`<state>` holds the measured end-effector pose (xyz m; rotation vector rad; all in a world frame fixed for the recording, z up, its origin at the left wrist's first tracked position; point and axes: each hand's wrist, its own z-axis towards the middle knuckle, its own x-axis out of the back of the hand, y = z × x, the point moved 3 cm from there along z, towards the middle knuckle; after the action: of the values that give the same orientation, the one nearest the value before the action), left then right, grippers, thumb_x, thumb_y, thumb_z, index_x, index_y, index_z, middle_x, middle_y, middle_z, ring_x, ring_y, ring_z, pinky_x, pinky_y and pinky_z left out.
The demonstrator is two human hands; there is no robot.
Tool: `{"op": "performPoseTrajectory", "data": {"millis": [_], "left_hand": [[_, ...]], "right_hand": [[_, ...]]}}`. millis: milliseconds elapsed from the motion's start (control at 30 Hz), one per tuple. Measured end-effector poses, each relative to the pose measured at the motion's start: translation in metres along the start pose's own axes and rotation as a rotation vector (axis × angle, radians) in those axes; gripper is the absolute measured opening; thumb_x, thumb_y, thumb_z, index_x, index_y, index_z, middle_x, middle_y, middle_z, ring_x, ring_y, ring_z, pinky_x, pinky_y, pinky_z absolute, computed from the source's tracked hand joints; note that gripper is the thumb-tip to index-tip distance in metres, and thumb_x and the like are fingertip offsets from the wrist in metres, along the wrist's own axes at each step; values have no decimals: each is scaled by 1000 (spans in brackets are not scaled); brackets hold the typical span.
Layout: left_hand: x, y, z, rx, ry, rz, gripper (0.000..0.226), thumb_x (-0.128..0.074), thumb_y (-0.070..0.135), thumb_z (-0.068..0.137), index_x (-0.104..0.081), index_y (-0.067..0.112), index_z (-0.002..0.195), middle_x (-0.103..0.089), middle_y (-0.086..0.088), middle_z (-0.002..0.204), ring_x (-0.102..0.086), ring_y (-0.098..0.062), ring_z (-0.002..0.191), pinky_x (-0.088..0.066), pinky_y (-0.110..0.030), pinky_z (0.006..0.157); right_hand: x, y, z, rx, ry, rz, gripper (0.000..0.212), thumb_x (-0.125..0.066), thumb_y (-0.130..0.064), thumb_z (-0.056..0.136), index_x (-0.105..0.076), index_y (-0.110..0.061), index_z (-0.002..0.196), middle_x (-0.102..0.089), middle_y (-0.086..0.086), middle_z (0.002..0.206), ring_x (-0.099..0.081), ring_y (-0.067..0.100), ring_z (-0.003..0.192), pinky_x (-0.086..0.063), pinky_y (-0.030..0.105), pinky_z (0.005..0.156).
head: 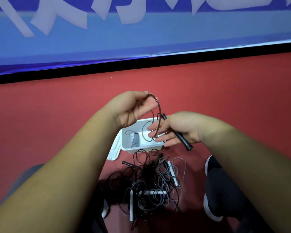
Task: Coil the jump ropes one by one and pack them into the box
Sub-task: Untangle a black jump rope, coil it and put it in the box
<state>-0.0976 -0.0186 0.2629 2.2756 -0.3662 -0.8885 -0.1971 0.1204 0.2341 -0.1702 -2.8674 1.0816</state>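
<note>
- Left hand (134, 106): raised above the box, thumb and fingertips pinching the top of a loop of the dark jump rope (159, 106); the cord arcs down from this pinch towards the right hand
- Right hand (178, 130): held just right of the left hand and lower; the rope's black handle (183, 140) lies slantwise across the palm and is grasped there, while the fingers (158, 132) stretch leftward over the box opening, with turns of cord hanging around them
- Box (144, 148): white, open, standing on the red floor (57, 123) directly beneath both hands; inside lies a grey ribbed handle (135, 140) with a thin loop of cord attached
- Lid (115, 148): white, resting against the left side of the box
- Tangled ropes (149, 182): a loose heap of black and grey cords on the floor just in front of the box, nearer the person; white handles (131, 206) and a black handle end show among the loops
- Shoes (212, 167): dark with white soles, on the floor to the right of the heap
- Blue banner (141, 34): bearing white characters, runs along the far edge of the floor
</note>
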Motion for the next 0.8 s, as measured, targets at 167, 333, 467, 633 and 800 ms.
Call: {"op": "performPoseTrajectory", "data": {"millis": [167,333,467,633,800], "left_hand": [[17,14,2,-145,122,-171,19,-49,3,108,-57,-5,93,-69,-16,67,-75,-21,61,-64,-36,58],[28,17,4,-137,164,-32,22,-39,7,108,-58,-2,102,-66,-17,96,-78,-25,80,-66,-42,74],[26,-1,3,20,101,524,35,-33,-4,100,-63,4,117,-73,-14,116,-74,-28,100,-62,-42,85],[8,-30,-11,163,-259,975,47,-37,-15,93,-74,10,109,-77,-10,117,-72,-24,112,-55,-36,90],[6,-42,-10,134,-445,1241,31,-57,1,101,-75,17,120,-74,4,127,-63,-11,127,-40,-31,112]], "right_hand": [[-8,-9,-6,143,-62,-28,18,-59,-19,110,-76,-17,111,-81,3,116,-69,25,127,-49,45,116],[-6,-21,-14,239,62,126,20,-59,-19,110,-70,-5,119,-81,14,97,-79,28,88,-67,42,83],[0,-32,-22,261,170,407,20,-52,-14,112,-67,-1,106,-75,9,71,-74,17,56,-64,28,56],[18,-38,-25,283,222,848,17,-52,-9,111,-60,-1,99,-75,12,70,-73,13,55,-61,24,51],[39,-35,-27,354,281,1148,15,-51,-3,110,-56,4,98,-75,18,73,-76,18,60,-61,25,54]]}}
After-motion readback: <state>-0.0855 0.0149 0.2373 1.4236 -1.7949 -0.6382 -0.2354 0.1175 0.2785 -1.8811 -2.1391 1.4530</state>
